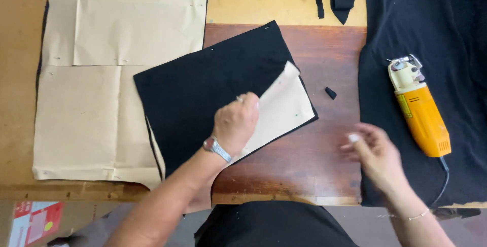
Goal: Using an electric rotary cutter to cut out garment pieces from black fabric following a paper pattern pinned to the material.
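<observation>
Wooden table (304,166) | left hand (236,122) pinching paper pattern (281,107) | right hand (375,153) spread, blurred

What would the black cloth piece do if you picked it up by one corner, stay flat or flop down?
It would probably flop: the black cloth piece lies limp and flat under the left hand. The tan paper on it curls up stiffly by comparison. It looks thin, so likely light.
</observation>
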